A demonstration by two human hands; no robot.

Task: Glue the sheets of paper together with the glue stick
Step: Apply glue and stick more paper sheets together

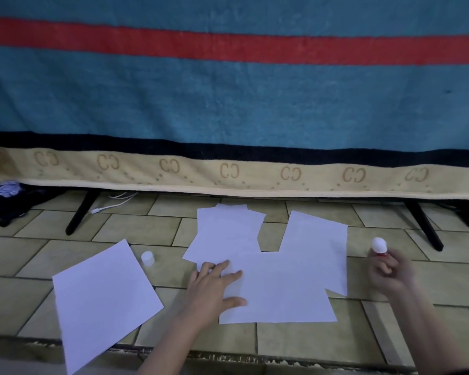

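Matt white paper sheets [279, 288] lie on smooth, faintly glossy beige floor tiles [309, 339]. Across the upper frame hangs a fuzzy, matt woven blanket [228, 104], above slim black legs [79, 215].

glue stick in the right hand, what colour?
Glue stick: white tip, red body, held in the right hand. Head view.

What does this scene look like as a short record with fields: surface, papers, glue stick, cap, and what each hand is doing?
surface: tiled floor, blanket hanging behind
papers: overlapping white sheets at centre; separate single sheet lying apart to the left
glue stick: uncapped, held upright, off the paper
cap: white cap standing on the floor between the single sheet and the centre group
left hand: flat on the centre sheets, pressing
right hand: gripping the glue stick
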